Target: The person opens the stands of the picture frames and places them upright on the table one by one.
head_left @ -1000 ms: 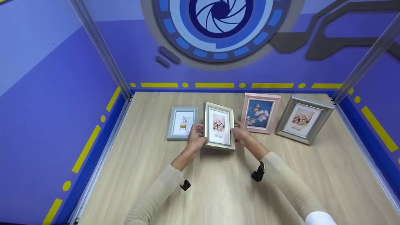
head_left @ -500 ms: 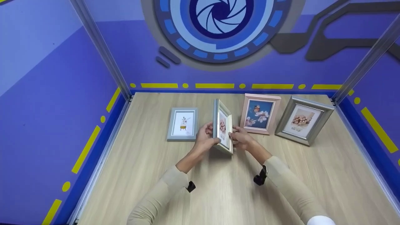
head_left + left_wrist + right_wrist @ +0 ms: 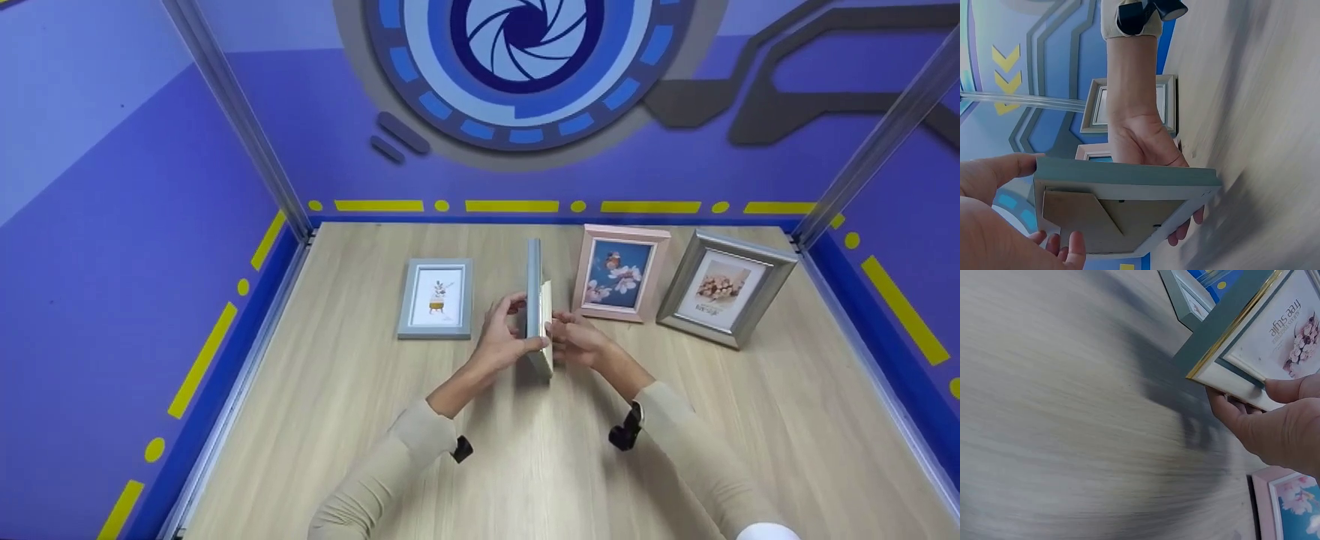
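Both hands hold a picture frame (image 3: 534,285), upright and nearly edge-on in the head view. Its sides are grey-green with a gold edge, and its front with a pink flower print (image 3: 1300,343) turns to the right. My left hand (image 3: 499,337) grips the near left edge, thumb in front and fingers behind. In the left wrist view the brown backing board (image 3: 1145,211) shows, with a stand leg (image 3: 1075,216) on it, left fingertips close by. My right hand (image 3: 583,341) pinches the opposite edge, its thumb on the front in the right wrist view.
A grey-blue frame (image 3: 403,307) with a plant print lies to the left. On the right stand a pink frame (image 3: 654,277) with a blossom picture and a silver frame (image 3: 765,292). Purple-blue panels (image 3: 247,187) border the wooden table (image 3: 540,465) at the back and sides.
The held frame has turned from facing the head camera to nearly edge-on, its front swinging rightward. The left hand has moved right with it; the right hand stays about where it was.
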The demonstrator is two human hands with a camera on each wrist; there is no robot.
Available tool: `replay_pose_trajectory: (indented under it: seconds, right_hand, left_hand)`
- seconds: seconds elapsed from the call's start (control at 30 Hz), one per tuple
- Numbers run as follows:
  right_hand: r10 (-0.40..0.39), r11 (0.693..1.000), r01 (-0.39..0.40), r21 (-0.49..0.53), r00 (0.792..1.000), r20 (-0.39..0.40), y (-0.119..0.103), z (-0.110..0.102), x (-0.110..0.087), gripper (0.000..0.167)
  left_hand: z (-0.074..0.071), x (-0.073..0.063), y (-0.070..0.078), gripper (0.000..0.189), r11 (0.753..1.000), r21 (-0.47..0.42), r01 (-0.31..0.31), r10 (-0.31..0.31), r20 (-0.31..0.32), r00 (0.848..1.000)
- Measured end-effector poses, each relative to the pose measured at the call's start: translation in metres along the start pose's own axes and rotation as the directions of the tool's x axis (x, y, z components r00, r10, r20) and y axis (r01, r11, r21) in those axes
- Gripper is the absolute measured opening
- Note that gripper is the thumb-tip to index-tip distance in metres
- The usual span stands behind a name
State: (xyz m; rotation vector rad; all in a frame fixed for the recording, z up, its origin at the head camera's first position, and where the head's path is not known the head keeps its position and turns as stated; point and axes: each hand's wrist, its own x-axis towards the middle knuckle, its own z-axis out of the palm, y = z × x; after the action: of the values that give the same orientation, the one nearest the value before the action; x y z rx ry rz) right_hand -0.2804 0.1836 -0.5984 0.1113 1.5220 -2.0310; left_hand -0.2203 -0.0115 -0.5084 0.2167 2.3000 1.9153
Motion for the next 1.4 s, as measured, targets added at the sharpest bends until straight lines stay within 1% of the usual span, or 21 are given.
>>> replay_pose_trajectory:
  seconds: [0.1,0.23,0.27,0.37,0.47,0.57,0.63,0.73,0.87,0.97,1.07,1.2,1.3,1.4]
  right_hand:
    - [0.002,1.0,-0.002,0.007,1.0,0.012,0.0,0.0,-0.001,0.036]
    - [-0.028,1.0,0.028,0.014,0.999,0.039,0.004,-0.002,0.001,0.041]
    - [-0.033,0.999,0.033,0.011,0.999,0.038,0.005,-0.003,0.001,0.039]
    - [-0.051,0.998,0.049,0.026,0.997,0.066,0.007,-0.004,0.002,0.029]
    - [-0.063,0.998,0.06,0.037,0.995,0.083,0.008,-0.006,0.002,0.028]
    - [-0.08,0.996,0.077,0.033,0.992,0.099,0.008,-0.007,0.002,0.034]
    - [-0.086,0.996,0.083,0.035,0.991,0.106,0.008,-0.008,0.002,0.033]
    - [-0.093,0.995,0.088,0.044,0.989,0.117,0.009,-0.009,0.001,0.034]
    - [-0.101,0.994,0.095,0.051,0.986,0.132,0.009,-0.01,0.001,0.036]
    - [-0.109,0.994,0.104,0.043,0.986,0.129,0.01,-0.01,0.001,0.036]
    - [-0.112,0.993,0.109,0.035,0.987,0.111,0.01,-0.01,0.001,0.035]
    - [-0.104,0.994,0.101,0.032,0.99,0.094,0.011,-0.009,0.001,0.033]
    - [-0.1,0.994,0.095,0.052,0.991,0.093,0.012,-0.008,0.002,0.032]
    - [-0.122,0.99,0.114,0.087,0.988,0.097,0.012,-0.007,0.001,0.036]
  left_hand:
    - [-0.001,0.0,-0.002,0.074,1.0,-0.026,-0.013,0.014,0.054,0.998]
    - [-0.004,0.002,-0.006,0.062,0.998,-0.069,0.005,0.003,0.107,0.994]
    - [-0.004,0.003,-0.007,0.059,0.997,-0.08,0.014,-0.004,0.118,0.993]
    - [-0.007,0.005,-0.012,0.053,0.993,-0.115,0.038,-0.02,0.153,0.988]
    - [-0.009,0.006,-0.016,0.054,0.986,-0.148,0.076,-0.044,0.209,0.977]
    - [-0.011,0.006,-0.017,0.058,0.982,-0.153,0.111,-0.069,0.256,0.964]
    - [-0.011,0.006,-0.017,0.06,0.982,-0.144,0.12,-0.078,0.27,0.96]
    - [-0.011,0.007,-0.018,0.063,0.983,-0.137,0.12,-0.08,0.271,0.959]
    - [-0.01,0.008,-0.02,0.057,0.989,-0.117,0.095,-0.061,0.265,0.962]
    - [-0.01,0.009,-0.02,0.051,0.996,-0.067,0.057,-0.038,0.255,0.966]
    - [-0.01,0.009,-0.019,0.049,1.0,-0.014,0.013,-0.009,0.243,0.97]
    - [-0.01,0.009,-0.019,0.049,0.999,0.028,-0.04,0.032,0.234,0.972]
    - [-0.009,0.009,-0.018,0.049,0.995,0.056,-0.081,0.067,0.224,0.972]
    - [-0.009,0.01,-0.018,0.048,0.989,0.085,-0.124,0.104,0.21,0.972]
